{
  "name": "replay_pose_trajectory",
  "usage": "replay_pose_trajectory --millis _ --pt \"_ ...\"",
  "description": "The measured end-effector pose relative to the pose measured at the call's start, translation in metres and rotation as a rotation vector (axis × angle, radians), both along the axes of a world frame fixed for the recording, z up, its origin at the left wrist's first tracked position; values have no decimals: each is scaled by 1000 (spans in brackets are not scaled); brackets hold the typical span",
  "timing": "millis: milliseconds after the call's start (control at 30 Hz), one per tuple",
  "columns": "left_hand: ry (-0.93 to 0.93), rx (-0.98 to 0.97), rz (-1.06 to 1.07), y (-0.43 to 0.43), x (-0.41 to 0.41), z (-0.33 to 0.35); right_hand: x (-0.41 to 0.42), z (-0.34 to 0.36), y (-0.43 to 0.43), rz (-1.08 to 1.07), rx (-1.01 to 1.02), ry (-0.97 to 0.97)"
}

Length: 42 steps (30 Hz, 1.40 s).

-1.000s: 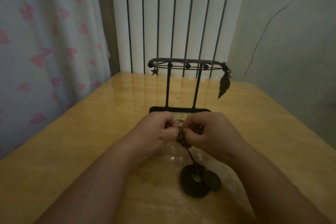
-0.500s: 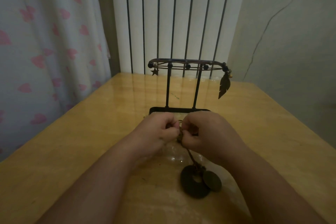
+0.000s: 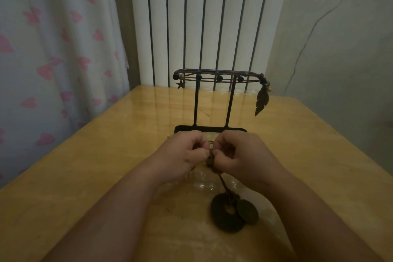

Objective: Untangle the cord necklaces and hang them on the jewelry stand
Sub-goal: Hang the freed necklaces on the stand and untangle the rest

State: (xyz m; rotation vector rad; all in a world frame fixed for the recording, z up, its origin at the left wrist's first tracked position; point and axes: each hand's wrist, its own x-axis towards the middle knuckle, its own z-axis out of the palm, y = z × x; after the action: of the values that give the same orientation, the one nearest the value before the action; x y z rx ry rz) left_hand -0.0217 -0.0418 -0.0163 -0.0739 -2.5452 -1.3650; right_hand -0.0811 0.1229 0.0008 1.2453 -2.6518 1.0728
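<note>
Fingers of left hand [image 3: 182, 155] and right hand [image 3: 244, 155] tight on tangled cord necklaces [image 3: 212, 161]

One left hand [image 3: 182, 153], one right hand [image 3: 244, 155], one tangle of cord [image 3: 211, 160], one ring pendant [image 3: 221, 219], one coin pendant [image 3: 247, 211], one stand [image 3: 212, 128], one feather charm [image 3: 262, 101], one star charm [image 3: 180, 84], one table [image 3: 95, 155]

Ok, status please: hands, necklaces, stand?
Left hand and right hand both pinching the tangled cord. Two round pendants lying on the table. Stand behind the hands, feather hanging on it. Nothing in the way.
</note>
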Motion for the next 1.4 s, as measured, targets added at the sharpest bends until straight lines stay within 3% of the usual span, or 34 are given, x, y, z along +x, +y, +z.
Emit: replay_pose_trajectory --millis 300,867,1400 --pt "-3 -39 -9 -1 -1 -5 5 2 -6 -13 155 75" --pt "33 6 1 -4 -1 0 3 3 -4 -9 121 43" --pt "-80 82 -118 -4 0 -3 8 5 -6 15 148 43"
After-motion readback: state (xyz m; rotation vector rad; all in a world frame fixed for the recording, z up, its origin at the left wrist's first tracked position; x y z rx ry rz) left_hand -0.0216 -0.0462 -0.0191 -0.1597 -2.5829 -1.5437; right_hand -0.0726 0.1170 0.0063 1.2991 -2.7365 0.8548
